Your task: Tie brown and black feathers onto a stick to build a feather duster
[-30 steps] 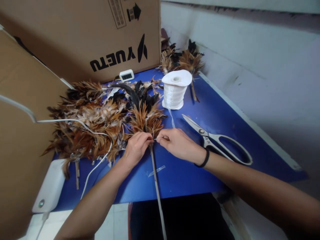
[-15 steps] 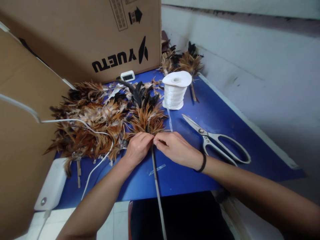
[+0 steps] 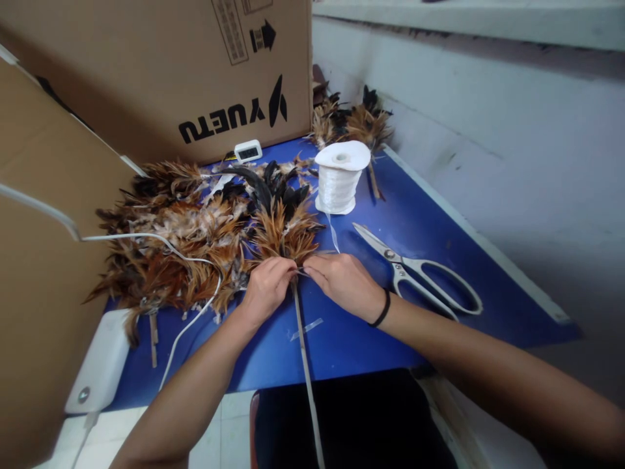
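Wooden stick (image 3: pixel 304 352), glossy ribbon (image 3: pixel 338 189), metal scissors (image 3: pixel 396 264)

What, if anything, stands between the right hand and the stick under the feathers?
Nothing visible blocks the right hand from the stick: only a thin strand crosses the narrow gap toward the left hand, which pinches just below the feathers. The scissors lie aside, to the right.

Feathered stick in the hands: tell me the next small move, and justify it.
Probably draw the thin pale strand snug against the feathered stick. The strand spans the small gap between the fingertips of the left hand and right hand, just below the feathers, and the scissors lie unheld beside the right hand.
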The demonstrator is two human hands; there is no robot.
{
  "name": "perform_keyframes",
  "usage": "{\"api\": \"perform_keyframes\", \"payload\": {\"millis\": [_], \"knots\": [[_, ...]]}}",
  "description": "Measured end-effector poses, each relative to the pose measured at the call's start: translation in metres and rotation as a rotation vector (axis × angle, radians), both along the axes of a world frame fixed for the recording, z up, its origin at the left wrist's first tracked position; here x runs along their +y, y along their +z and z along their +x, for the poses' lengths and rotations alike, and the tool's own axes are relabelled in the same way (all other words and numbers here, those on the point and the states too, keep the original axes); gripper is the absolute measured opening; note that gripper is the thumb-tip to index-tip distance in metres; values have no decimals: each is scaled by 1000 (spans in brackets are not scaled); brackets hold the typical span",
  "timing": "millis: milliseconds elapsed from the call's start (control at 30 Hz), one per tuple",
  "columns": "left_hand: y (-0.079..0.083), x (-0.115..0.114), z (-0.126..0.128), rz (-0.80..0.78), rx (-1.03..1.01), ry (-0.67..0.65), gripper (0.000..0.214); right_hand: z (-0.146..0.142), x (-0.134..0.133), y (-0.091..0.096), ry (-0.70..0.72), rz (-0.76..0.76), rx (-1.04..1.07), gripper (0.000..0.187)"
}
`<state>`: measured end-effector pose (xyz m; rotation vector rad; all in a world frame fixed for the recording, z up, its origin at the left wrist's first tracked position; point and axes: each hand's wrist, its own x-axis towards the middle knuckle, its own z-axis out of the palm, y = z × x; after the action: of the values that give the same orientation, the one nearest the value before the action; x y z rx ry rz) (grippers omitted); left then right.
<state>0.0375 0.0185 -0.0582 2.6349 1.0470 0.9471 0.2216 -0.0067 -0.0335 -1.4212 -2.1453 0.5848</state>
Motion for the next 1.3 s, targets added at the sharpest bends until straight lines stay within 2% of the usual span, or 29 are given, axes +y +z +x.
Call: {"api": "perform_keyframes", "payload": {"millis": [233, 467, 633, 800, 933, 1100, 1167, 1300], "knots": [[5, -1, -1, -130, 6, 34, 11, -3, 1, -5, -2, 76, 34, 21], [12, 1, -3, -314, -98, 72, 9, -6, 3, -7, 79, 55, 27, 22], [15, 1, -5, -425, -165, 113, 8, -8, 4, -6, 120, 86, -66, 25], [10, 2, -8, -514, -242, 135, 10, -12, 2, -2, 115, 95, -214, 28], [5, 4, -9, -527, -301, 144, 10, -13, 1, -3, 129, 148, -212, 29], [3, 5, -9, -510, -323, 115, 6, -10, 7, -6, 88, 156, 113, 16], [3, 5, -9, -478, -301, 108, 4, -10, 11, -6, 80, 128, 200, 20], [5, 5, -10, -364, -249, 78, 2, -13, 20, -8, 108, 67, 173, 21]]}}
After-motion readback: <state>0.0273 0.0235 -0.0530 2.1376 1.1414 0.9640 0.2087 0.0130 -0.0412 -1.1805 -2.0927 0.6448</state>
